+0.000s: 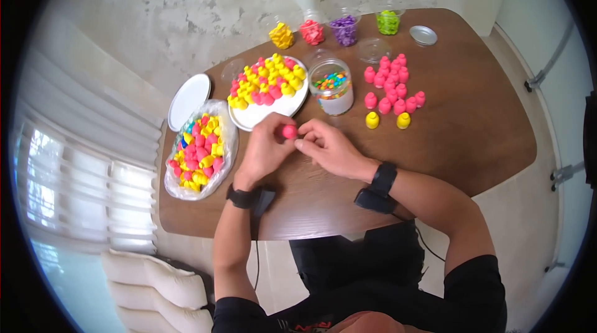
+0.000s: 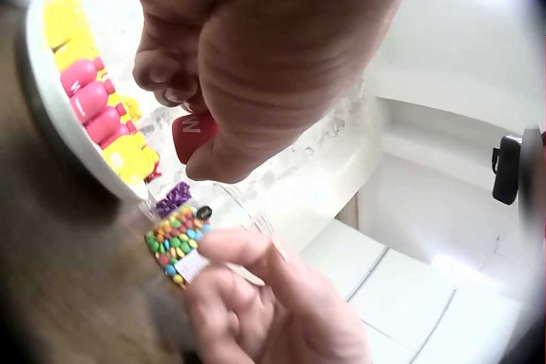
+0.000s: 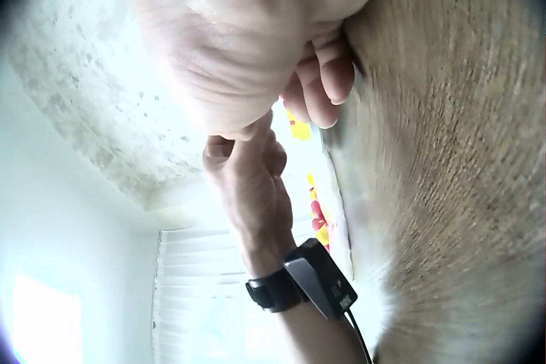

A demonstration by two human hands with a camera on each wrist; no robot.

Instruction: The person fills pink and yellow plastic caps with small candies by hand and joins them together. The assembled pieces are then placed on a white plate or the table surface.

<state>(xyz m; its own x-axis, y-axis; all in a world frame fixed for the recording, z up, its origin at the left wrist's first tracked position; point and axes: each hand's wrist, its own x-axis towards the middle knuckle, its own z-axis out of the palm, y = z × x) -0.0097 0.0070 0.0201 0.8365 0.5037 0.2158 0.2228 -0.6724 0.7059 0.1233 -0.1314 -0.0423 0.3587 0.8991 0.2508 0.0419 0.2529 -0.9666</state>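
Note:
My left hand (image 1: 267, 149) grips a small pink bottle-shaped container (image 1: 289, 131) between thumb and fingers, above the table near the white plate. A white letter shows on the container's side in the left wrist view, and the fingers cover part of it. Beside it is my right hand (image 1: 336, 149), its loosely bent fingertips close to the container and nothing visible in them. The right wrist view shows the back of this hand over the tabletop, the container hidden there. A clear jar (image 1: 336, 105) of colourful candies with a white label stands just beyond both hands.
Yellow and pink containers crowd a white plate (image 1: 285, 109); more fill a plastic bag (image 1: 181, 192) at left. Several pink containers (image 1: 385, 106) and two yellow ones (image 1: 403, 121) stand at right. Cups of yellow (image 1: 281, 36), red, purple and green pieces line the table's far edge.

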